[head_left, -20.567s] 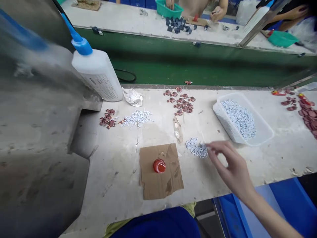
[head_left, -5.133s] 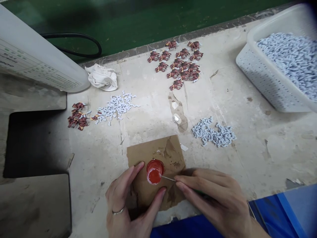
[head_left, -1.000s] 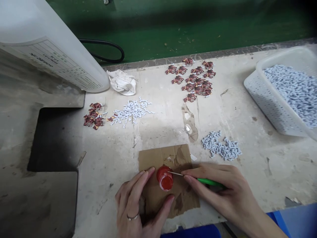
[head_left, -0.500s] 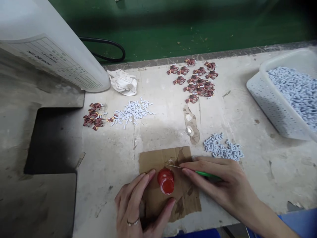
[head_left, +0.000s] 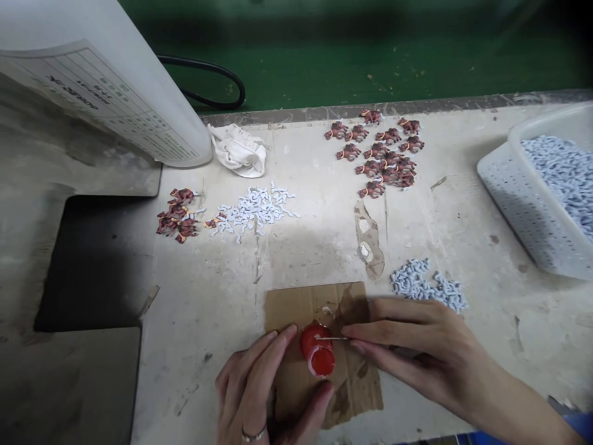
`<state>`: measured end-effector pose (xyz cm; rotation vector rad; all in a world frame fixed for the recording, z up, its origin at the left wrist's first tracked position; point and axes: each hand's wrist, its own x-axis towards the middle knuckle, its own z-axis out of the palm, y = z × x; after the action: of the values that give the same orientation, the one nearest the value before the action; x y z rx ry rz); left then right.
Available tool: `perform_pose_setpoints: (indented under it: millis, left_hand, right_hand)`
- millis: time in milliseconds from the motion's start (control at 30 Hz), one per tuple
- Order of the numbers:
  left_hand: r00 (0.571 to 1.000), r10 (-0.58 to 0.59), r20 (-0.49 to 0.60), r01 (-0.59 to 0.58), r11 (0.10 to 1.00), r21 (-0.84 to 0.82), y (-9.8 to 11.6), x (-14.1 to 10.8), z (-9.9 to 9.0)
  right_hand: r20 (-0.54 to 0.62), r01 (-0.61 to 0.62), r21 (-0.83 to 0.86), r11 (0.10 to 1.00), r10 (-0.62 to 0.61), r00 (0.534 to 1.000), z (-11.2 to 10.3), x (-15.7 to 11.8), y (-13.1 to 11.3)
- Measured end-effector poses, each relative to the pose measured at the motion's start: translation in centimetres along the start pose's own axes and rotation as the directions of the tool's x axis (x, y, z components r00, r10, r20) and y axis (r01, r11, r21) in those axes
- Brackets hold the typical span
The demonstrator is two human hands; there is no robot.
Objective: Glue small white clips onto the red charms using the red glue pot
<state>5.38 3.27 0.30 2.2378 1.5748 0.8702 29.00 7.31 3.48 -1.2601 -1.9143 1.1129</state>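
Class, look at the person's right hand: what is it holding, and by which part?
The right hand pinches a thin straight metal needle by its rear end, which disappears between the fingers.

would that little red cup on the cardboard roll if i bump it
The red cup sits tilted on its round side on the cardboard, so it would probably roll if pushed. It looks small and light, so a nudge could shift it. The red inside looks wet, so tipping it further might spill, though I cannot tell how full it is.
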Motion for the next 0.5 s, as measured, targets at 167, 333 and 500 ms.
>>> perform_pose_setpoints:
  millis: [167,333,500]
  left_hand:
    - [1.000,-0.021,-0.011,0.021,1.000,-0.002,0.0,-0.1,0.1]
    - [0.999,-0.006,-0.048,0.007,1.000,0.024,0.1,0.0,0.3]
    - [0.999,-0.035,-0.032,0.036,0.999,0.037,0.1,-0.2,0.4]
  right_hand:
    - [0.035,0.075,-0.143,0.987,-0.071,0.997,-0.4,0.9,-0.1]
    - [-0.129,0.032,-0.227,0.973,-0.063,0.990,-0.5,0.7,0.2]
    - [-0.091,0.047,-0.262,0.964,-0.073,0.993,-0.3,-0.1,0.6]
